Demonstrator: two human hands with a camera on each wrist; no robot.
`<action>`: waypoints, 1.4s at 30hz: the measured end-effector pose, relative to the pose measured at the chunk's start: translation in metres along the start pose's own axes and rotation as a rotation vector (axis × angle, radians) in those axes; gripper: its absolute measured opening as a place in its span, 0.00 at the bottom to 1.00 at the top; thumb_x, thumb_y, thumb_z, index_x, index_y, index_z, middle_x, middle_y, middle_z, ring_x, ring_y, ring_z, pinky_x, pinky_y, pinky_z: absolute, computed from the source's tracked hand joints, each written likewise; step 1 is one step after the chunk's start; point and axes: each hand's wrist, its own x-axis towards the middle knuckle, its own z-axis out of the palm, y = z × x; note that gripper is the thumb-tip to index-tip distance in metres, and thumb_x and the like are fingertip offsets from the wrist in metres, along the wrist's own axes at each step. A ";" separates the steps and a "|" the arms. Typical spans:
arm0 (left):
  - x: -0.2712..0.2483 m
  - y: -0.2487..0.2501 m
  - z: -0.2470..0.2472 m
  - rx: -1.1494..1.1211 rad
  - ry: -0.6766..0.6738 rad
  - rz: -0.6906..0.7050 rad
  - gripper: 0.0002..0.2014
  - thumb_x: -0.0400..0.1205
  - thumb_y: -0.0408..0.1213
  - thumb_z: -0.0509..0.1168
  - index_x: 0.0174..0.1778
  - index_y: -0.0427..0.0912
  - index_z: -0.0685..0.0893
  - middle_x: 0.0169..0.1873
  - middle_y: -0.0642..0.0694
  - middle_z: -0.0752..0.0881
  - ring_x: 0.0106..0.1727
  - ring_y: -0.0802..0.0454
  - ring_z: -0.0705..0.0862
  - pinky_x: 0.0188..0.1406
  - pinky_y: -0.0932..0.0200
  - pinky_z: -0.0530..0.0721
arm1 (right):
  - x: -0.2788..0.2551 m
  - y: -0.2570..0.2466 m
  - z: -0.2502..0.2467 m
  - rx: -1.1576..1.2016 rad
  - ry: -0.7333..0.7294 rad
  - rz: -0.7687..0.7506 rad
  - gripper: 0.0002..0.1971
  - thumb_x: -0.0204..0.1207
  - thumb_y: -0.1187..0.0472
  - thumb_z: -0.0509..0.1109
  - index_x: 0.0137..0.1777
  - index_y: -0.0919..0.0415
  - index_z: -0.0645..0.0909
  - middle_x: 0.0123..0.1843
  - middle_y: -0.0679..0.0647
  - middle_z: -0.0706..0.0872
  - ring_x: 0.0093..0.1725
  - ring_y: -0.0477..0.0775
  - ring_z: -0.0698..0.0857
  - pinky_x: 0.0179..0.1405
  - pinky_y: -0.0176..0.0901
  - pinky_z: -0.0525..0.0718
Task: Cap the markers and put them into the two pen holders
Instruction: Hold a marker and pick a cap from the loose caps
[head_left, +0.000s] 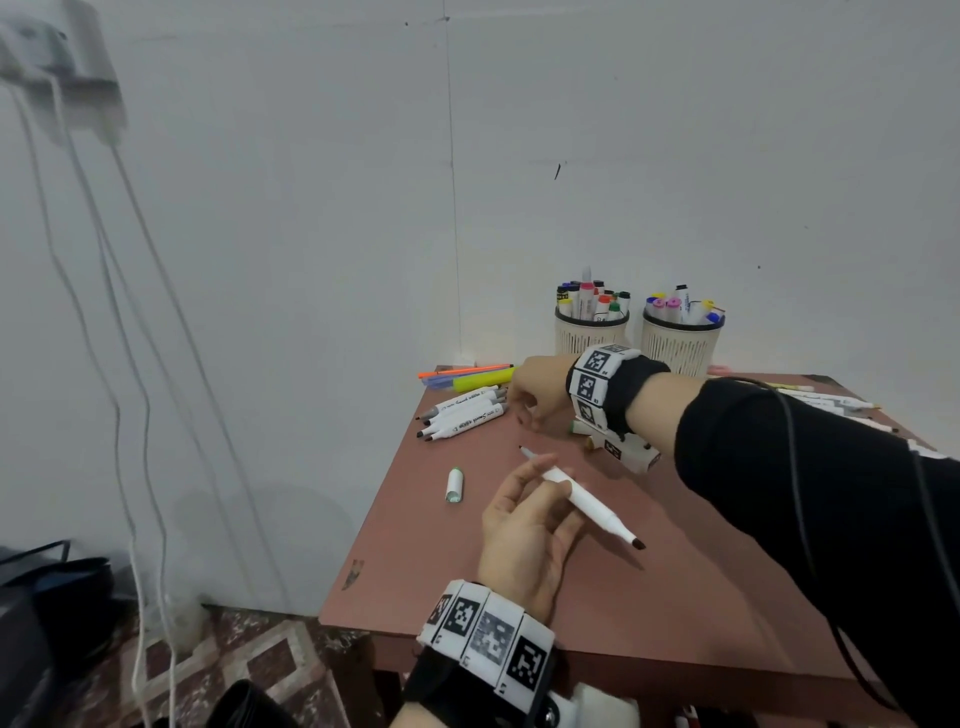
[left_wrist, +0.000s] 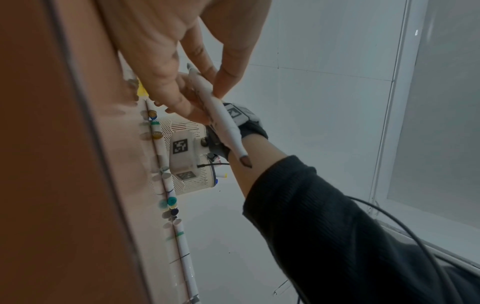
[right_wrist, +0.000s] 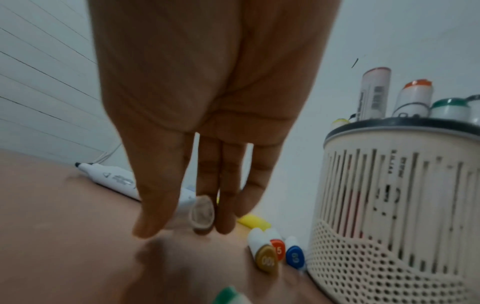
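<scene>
My left hand (head_left: 558, 475) hovers over the middle of the brown table (head_left: 519, 582) and pinches a white marker (head_left: 584, 501) with both dark tips bare; the left wrist view shows the marker (left_wrist: 223, 119) between thumb and fingers (left_wrist: 187, 107). My right hand (head_left: 519, 410) reaches across to a pile of white markers (head_left: 462, 413) at the far left. There its thumb and straight fingers (right_wrist: 226, 216) close on a grey cap (right_wrist: 202, 216) just above the table. Two cream pen holders (head_left: 592, 335) (head_left: 680, 345) full of markers stand at the back.
A loose green-ended cap (head_left: 454, 484) lies left of my left hand. Highlighters and pens (head_left: 483, 378) lie behind the pile. More markers (head_left: 831, 402) lie at the right edge. Gold, red and blue capped ends (right_wrist: 266, 259) sit beside the near holder (right_wrist: 389, 205). Cables hang at the left wall.
</scene>
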 end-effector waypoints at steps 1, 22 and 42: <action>0.000 0.000 0.000 -0.003 0.000 0.001 0.10 0.79 0.18 0.60 0.49 0.34 0.83 0.40 0.36 0.84 0.45 0.42 0.84 0.51 0.46 0.86 | -0.004 0.001 -0.002 -0.002 0.021 -0.009 0.04 0.70 0.67 0.74 0.44 0.61 0.85 0.32 0.42 0.76 0.32 0.40 0.74 0.35 0.36 0.71; -0.007 -0.003 0.005 0.190 -0.106 0.080 0.14 0.79 0.18 0.61 0.54 0.38 0.82 0.42 0.38 0.83 0.42 0.48 0.85 0.44 0.56 0.88 | -0.208 -0.035 0.024 0.612 0.577 0.134 0.12 0.71 0.61 0.76 0.48 0.42 0.84 0.42 0.41 0.85 0.42 0.39 0.81 0.40 0.29 0.76; -0.005 -0.003 0.006 0.235 -0.064 0.193 0.18 0.75 0.15 0.64 0.55 0.40 0.83 0.45 0.38 0.85 0.39 0.51 0.88 0.41 0.62 0.89 | -0.209 -0.080 0.108 1.886 1.300 0.351 0.11 0.68 0.72 0.76 0.50 0.63 0.83 0.42 0.62 0.88 0.34 0.48 0.87 0.35 0.34 0.84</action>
